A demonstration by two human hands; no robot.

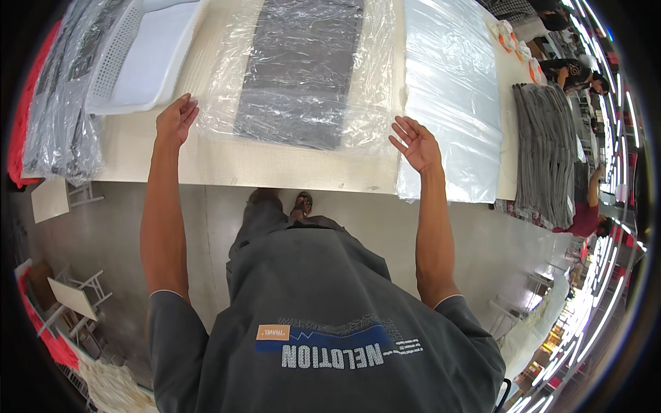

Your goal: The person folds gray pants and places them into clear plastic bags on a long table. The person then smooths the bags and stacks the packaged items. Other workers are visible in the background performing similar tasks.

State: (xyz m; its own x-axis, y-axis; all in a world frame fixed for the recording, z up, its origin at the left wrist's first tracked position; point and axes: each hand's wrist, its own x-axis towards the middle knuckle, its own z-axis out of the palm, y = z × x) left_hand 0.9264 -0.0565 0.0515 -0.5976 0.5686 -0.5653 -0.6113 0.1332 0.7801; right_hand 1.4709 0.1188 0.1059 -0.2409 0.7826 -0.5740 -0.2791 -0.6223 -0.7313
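Observation:
A folded dark grey cloth piece (297,77) lies inside a wide, clear plastic bag (369,98), flat and crinkled on the table. My left hand (177,120) is at the bag's left edge, its thumb and fingertips close together. Whether a bit of the thin film is pinched there cannot be made out. At the bag's right side, my right hand (417,144) is held with its fingers apart and nothing in them. Beneath that hand lies a stack of clear plastic bags (452,93), reaching past the table's front edge.
A white perforated plastic basket (116,67) stands at left beside plastic-wrapped grey goods (62,124) and red fabric (31,118). Folded grey textiles (545,149) are piled at the right end of the cream table (268,168). Other people (573,72) are farther right.

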